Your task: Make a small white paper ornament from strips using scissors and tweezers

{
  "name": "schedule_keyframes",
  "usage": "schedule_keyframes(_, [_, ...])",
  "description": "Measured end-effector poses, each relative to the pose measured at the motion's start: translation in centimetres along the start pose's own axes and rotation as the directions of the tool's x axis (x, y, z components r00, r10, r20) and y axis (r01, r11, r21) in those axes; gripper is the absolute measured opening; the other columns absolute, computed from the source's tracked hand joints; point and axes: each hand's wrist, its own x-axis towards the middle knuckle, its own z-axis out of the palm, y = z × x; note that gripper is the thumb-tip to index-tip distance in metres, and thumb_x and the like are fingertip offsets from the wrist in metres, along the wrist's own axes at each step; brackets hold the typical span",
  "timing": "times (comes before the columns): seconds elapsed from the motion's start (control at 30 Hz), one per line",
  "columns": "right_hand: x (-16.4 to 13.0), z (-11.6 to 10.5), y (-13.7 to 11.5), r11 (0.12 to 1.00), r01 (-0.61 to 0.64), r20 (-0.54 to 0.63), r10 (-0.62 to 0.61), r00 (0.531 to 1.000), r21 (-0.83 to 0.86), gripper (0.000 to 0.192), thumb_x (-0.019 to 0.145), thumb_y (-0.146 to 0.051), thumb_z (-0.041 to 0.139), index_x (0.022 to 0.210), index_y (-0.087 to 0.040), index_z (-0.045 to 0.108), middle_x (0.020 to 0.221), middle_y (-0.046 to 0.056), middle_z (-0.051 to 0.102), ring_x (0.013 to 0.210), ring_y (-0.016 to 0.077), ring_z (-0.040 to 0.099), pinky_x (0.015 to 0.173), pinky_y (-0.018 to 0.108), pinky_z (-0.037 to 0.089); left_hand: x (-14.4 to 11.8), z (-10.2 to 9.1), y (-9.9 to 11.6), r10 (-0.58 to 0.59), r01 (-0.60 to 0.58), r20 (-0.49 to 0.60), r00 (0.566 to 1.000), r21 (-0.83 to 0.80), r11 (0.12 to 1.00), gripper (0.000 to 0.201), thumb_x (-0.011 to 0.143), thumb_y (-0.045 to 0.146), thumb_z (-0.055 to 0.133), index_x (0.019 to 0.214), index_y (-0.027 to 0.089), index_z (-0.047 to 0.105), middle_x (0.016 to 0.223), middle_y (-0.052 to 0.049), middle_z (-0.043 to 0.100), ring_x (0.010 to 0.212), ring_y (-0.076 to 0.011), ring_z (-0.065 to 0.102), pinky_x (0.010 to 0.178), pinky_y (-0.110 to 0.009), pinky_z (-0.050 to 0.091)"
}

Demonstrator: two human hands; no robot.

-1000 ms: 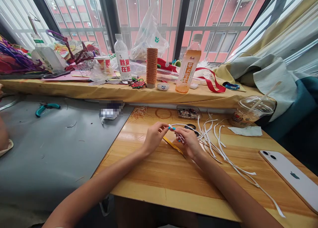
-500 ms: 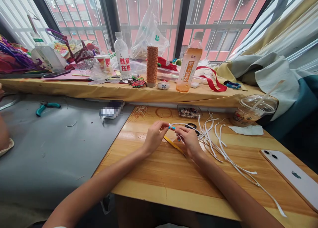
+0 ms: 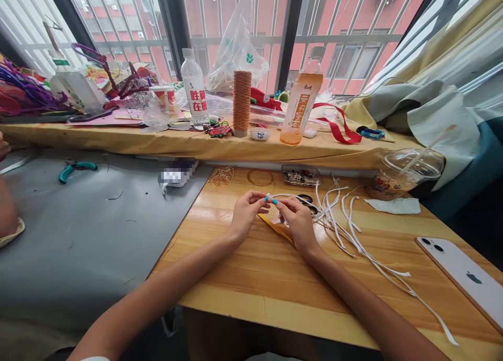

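Note:
Between the fingertips of both hands is a small piece of white cord (image 3: 270, 197), mostly covered by the fingers. My left hand (image 3: 247, 213) pinches its left end with thumb and index finger. My right hand (image 3: 297, 219) pinches it from the right, with its other fingers curled in toward the palm. Under the hands a yellow strip (image 3: 277, 230) lies slantwise on the wooden table (image 3: 236, 277). Black-handled scissors (image 3: 308, 204) lie just beyond my right hand, partly hidden. To the right spreads a loose bunch of white cords (image 3: 349, 235).
A clear box of beads (image 3: 302, 175) stands at the table's back, a plastic cup (image 3: 393, 177) and a phone (image 3: 459, 277) at right. Teal pliers (image 3: 76, 169) lie on the grey table at left, near another person's arm (image 3: 7, 209). Bottles and a thread spool (image 3: 241, 104) line the ledge.
The fingertips have shifted slightly on the white cord, and my left hand's lower fingers have opened out a little. The whole view has moved slightly; the other things lie as before.

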Motion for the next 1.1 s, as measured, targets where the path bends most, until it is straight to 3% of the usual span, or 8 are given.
schedule_keyframes(0.27, [0.3,0.1,0.3,0.999,-0.035,-0.013,0.035,0.999,0.038,0.022,0.068,-0.036,0.058,0.070,-0.017,0.066,0.064,-0.002,0.046,0.048,0.0077,0.041,0.047,0.024,0.034,-0.1,0.0,-0.6,0.026,-0.026,-0.024,0.999,0.017,1.000,0.019,0.063,0.021,0.063,0.077,0.012,0.053,0.061,-0.001,0.063,0.055,-0.0118,0.060,0.059,-0.026,0.051])
schedule_keyframes(0.53, [0.5,0.5,0.9,0.951,-0.186,-0.042,0.202,0.978,0.248,0.016,0.061,-0.030,0.062,0.067,-0.016,0.066,0.061,-0.002,0.053,0.049,0.0070,0.039,0.048,0.023,0.031,-0.4,0.3,-0.9,0.058,-0.054,-0.023,0.998,0.142,0.988,0.014,0.070,0.017,0.054,0.082,0.011,0.060,0.069,-0.003,0.063,0.056,-0.0099,0.061,0.060,-0.023,0.051])
schedule_keyframes(0.9, [0.5,0.6,0.7,0.842,-0.358,0.034,0.377,0.925,0.403,0.016,0.053,-0.029,0.065,0.062,-0.015,0.064,0.049,-0.005,0.046,0.045,0.0050,0.034,0.043,0.020,0.026,-0.6,0.2,-1.1,0.097,-0.087,-0.054,0.994,0.158,0.984,0.017,0.071,0.016,0.055,0.087,0.015,0.050,0.068,-0.002,0.064,0.060,-0.0133,0.064,0.061,-0.026,0.052])
schedule_keyframes(1.1, [0.6,0.5,0.5,0.799,-0.415,0.081,0.424,0.902,0.436,0.017,0.051,-0.029,0.067,0.058,-0.014,0.061,0.048,-0.006,0.045,0.045,0.0045,0.035,0.042,0.018,0.028,-0.3,0.1,-1.4,0.069,-0.055,-0.069,0.995,0.191,0.980,0.012,0.072,0.016,0.052,0.083,0.012,0.057,0.068,-0.004,0.064,0.061,-0.0129,0.064,0.059,-0.023,0.052])
